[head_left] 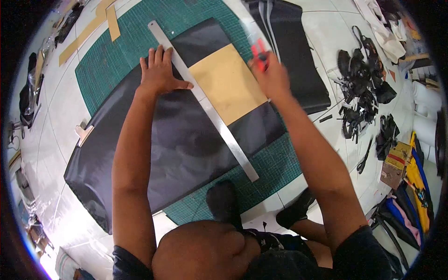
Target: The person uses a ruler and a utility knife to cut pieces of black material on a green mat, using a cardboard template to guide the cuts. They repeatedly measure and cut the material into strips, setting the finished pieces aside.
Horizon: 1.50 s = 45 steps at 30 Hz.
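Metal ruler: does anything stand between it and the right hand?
The tan sheet lies between the right hand and the metal ruler; it looks flat, and nothing visible stands up in the way.

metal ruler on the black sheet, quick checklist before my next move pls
1. Metal ruler pressed down: ok at its upper part, under the left hand; not ok at the lower end, which no hand holds
2. Beige sheet edge along the ruler: ok
3. Green cutting mat under the ruler's lower end: ok
4. Red tool in the right hand: ok
5. Red tool's tip ready: cannot tell, blurred
6. Clip at the black sheet's edge: ok
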Each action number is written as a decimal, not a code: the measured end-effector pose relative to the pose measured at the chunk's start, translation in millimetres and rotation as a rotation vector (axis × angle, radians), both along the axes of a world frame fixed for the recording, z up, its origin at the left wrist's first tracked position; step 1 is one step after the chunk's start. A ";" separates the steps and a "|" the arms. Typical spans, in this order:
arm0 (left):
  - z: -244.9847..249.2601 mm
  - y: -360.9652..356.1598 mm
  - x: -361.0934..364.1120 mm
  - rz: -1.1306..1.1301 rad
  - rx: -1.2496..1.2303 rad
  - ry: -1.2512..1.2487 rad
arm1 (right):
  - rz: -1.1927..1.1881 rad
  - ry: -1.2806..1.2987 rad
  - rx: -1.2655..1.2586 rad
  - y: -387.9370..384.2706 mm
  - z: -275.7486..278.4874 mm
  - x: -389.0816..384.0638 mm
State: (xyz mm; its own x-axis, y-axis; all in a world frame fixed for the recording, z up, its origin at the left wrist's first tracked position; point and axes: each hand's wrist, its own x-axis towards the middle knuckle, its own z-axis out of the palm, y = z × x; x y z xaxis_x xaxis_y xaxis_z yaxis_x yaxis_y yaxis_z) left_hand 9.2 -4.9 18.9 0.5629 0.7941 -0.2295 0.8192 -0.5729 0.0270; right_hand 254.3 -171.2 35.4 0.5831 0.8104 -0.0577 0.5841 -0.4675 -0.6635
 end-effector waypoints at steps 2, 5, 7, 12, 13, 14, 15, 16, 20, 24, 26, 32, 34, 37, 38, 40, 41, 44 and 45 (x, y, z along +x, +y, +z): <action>7.6 -9.8 4.5 -0.011 0.038 0.030 | 0.202 -0.004 0.031 -22.8 -11.6 -18.4; 10.9 -21.7 4.5 -0.032 0.033 0.009 | 0.407 0.003 -0.009 -48.1 -2.0 -46.6; 8.9 -27.2 0.7 -0.048 0.046 -0.043 | 0.535 -0.200 0.113 -67.8 -22.7 -49.8; 8.0 -26.1 -0.1 -0.013 -0.057 -0.053 | 0.569 -0.248 -0.029 -150.1 -8.5 -39.7; 7.4 -25.9 -0.7 -0.012 -0.071 -0.054 | 0.601 -0.214 -0.081 -170.1 1.9 -35.9; 5.8 -24.6 -0.7 -0.013 -0.079 -0.047 | 0.632 -0.178 -0.134 -191.3 11.2 -30.9; 3.3 -22.3 -0.5 -0.015 -0.088 -0.037 | 0.677 -0.183 -0.192 -212.7 18.0 -25.0; 2.3 -21.3 -1.4 -0.018 -0.098 -0.025 | 0.721 -0.186 -0.251 -234.8 23.8 -17.9; 16.9 -33.4 6.7 -0.037 -0.134 0.104 | 0.785 -0.244 -0.369 -314.3 25.2 26.2; 21.1 -37.8 14.2 -0.051 -0.130 0.205 | 0.572 -0.175 -0.755 -327.2 39.2 49.2; 20.5 -39.6 15.0 -0.035 -0.137 0.214 | 0.377 -0.089 -0.641 -317.6 33.9 48.7; 25.4 -39.6 19.4 0.000 -0.164 0.232 | 0.245 0.181 -0.131 -164.0 13.1 -16.4; 20.4 -39.3 16.2 0.001 -0.155 0.214 | 0.254 0.244 -0.180 -105.0 6.7 -39.3; 20.1 -38.0 11.7 -0.003 -0.158 0.188 | 0.371 0.076 -0.256 -20.8 25.3 -75.0; 19.6 -37.6 10.9 -0.008 -0.163 0.179 | 0.388 0.043 -0.280 4.0 20.6 -83.1; 17.6 -37.5 10.2 -0.004 -0.175 0.169 | 0.418 -0.011 -0.320 45.1 12.7 -95.7; 18.6 -36.6 10.4 -0.003 -0.182 0.171 | 0.430 -0.031 -0.332 62.9 10.1 -101.9; 21.3 -34.0 13.4 -0.017 -0.191 0.219 | 0.435 -0.031 -0.267 94.7 -0.6 -117.0; 24.3 -34.0 14.5 -0.028 -0.199 0.230 | 0.430 -0.022 -0.235 99.3 -4.6 -119.2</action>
